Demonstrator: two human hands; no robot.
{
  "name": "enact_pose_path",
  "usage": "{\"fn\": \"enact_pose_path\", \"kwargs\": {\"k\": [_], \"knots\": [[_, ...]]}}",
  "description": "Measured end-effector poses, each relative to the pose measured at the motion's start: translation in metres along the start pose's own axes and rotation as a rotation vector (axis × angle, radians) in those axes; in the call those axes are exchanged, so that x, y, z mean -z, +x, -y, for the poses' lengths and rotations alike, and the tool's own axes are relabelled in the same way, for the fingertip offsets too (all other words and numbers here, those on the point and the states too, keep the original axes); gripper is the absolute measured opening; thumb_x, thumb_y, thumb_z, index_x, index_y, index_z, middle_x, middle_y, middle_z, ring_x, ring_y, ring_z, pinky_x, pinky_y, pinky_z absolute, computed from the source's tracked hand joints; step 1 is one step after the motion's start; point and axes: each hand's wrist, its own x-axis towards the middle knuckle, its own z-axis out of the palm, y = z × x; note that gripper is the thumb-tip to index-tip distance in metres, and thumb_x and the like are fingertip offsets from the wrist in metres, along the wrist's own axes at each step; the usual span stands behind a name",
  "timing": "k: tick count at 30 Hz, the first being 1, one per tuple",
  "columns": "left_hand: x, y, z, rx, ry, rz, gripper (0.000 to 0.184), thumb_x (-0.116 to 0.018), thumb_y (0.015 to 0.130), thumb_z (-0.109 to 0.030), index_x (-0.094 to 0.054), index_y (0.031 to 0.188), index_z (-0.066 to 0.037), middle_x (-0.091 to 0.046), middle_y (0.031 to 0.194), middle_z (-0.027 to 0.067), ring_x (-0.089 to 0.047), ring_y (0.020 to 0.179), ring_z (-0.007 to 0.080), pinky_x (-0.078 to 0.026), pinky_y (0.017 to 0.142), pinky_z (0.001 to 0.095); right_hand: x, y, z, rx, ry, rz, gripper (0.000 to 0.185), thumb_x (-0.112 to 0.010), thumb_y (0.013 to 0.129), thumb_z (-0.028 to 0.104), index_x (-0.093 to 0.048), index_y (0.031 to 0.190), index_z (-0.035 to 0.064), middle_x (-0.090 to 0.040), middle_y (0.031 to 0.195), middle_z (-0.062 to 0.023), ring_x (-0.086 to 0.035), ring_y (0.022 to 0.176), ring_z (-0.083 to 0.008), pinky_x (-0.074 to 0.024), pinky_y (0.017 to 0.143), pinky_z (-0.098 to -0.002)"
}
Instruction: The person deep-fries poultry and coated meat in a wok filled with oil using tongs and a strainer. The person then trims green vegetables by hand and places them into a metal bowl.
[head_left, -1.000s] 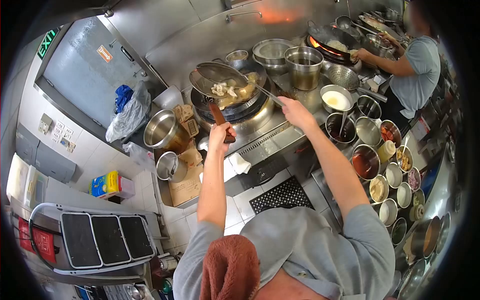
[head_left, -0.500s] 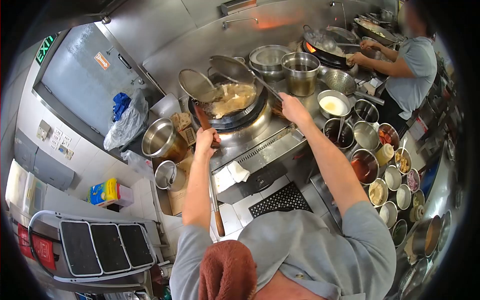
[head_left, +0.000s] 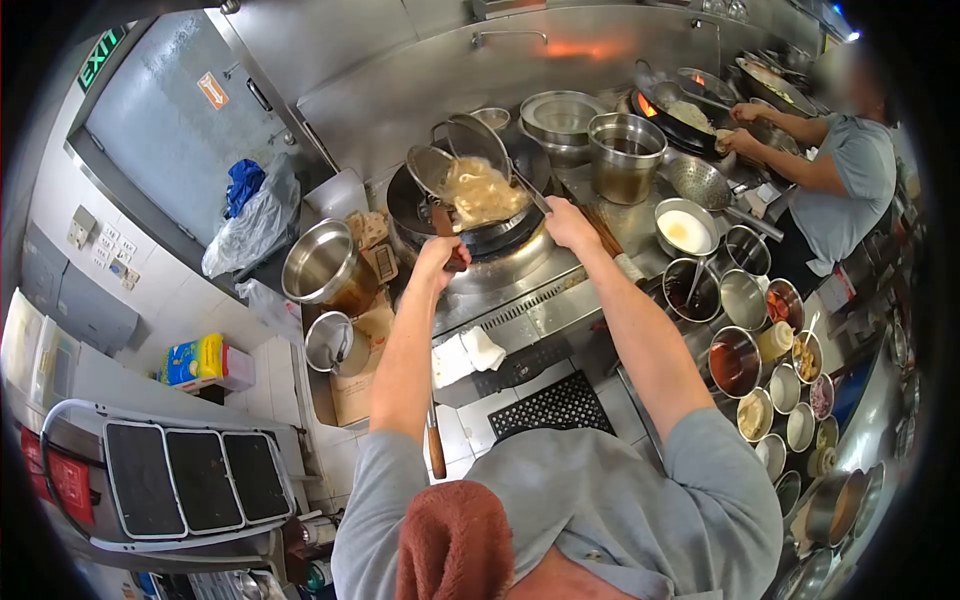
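- To your left, the big steel pot (head_left: 308, 268) stands near the wok (head_left: 402, 205); I'd swing your elbow clear of it when you tilt.
- Your left hand (head_left: 438, 262) has its fingers wrapped around a wooden handle (head_left: 459, 261). A firm but loose-wristed grip should serve you best, so that the tilt comes from the wrist and not the shoulder.
- Beyond that hand, the left strainer (head_left: 425, 168) is tilted over the wok. I'd bring its rim low, to limit splashing.
- The pale food (head_left: 485, 192) is over the wok, blurred, beside the left strainer and below the right strainer (head_left: 478, 138). It lies farther from you than both sets of fingers, and sideways between them; neither hand touches it. I cannot tell how much of it rests on mesh.
- A smooth, matched turn of both strainers would likely shed less over the edge than a jerk.
- Your right hand (head_left: 571, 225) has its fingers closed on a metal handle (head_left: 536, 197), up and left of which the food lies. Mind the steel canister (head_left: 627, 182) standing on the surface (head_left: 553, 318) just beyond that hand.
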Motion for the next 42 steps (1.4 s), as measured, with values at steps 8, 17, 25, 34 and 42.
{"fn": "enact_pose_path", "kwargs": {"k": [8,17,25,34,42], "knots": [[0.005,-0.02,-0.006,0.021,-0.46,0.189,0.012,-0.048,0.091,0.003,-0.04,0.098,0.009,-0.046,0.085,0.0105,-0.046,0.064,0.0143,-0.043,0.055,0.0255,0.055,-0.059,0.023,0.378,-0.108,-0.19,0.039,-0.05,0.083,0.001,-0.051,0.122,-0.0017,-0.062,0.102,-0.0277,-0.059,0.098,-0.0413,-0.0466,0.082,-0.0463],[-0.013,-0.071,0.005,-0.08,-0.381,0.176,0.009,-0.047,0.092,0.002,-0.045,0.096,0.009,-0.047,0.082,0.009,-0.047,0.063,0.0126,-0.041,0.055,0.0241,0.024,-0.063,0.013,0.395,-0.08,-0.108,0.047,-0.049,0.079,-0.004,-0.049,0.125,0.0018,-0.062,0.093,-0.0255,-0.059,0.09,-0.0427,-0.0463,0.078,-0.0471],[0.007,-0.084,0.022,-0.035,-0.375,0.143,0.01,-0.049,0.089,0.003,-0.043,0.095,0.006,-0.049,0.081,0.0102,-0.047,0.061,0.014,-0.042,0.053,0.0284,0.052,-0.118,0.027,0.466,-0.151,-0.163,0.046,-0.05,0.082,-0.004,-0.047,0.128,0.0009,-0.062,0.089,-0.0246,-0.06,0.083,-0.0402,-0.0466,0.074,-0.0444],[-0.001,-0.106,0.037,-0.128,-0.145,0.037,0.007,-0.053,0.087,0.001,-0.048,0.091,0.004,-0.052,0.076,0.0097,-0.048,0.056,0.014,-0.041,0.049,0.0285,-0.009,-0.08,0.015,0.556,-0.165,-0.293,0.052,-0.048,0.075,-0.01,-0.045,0.126,-0.0006,-0.059,0.101,-0.0268,-0.058,0.096,-0.043,-0.046,0.081,-0.0492],[-0.001,-0.092,0.021,-0.143,-0.174,0.005,0.007,-0.053,0.086,0.001,-0.047,0.089,0.001,-0.054,0.074,0.0102,-0.048,0.054,0.0145,-0.041,0.049,0.0293,0.029,-0.1,0.004,0.32,-0.057,-0.07,0.046,-0.051,0.079,-0.005,-0.049,0.124,0.0005,-0.062,0.094,-0.0271,-0.059,0.092,-0.0429,-0.0459,0.077,-0.0476]]}}
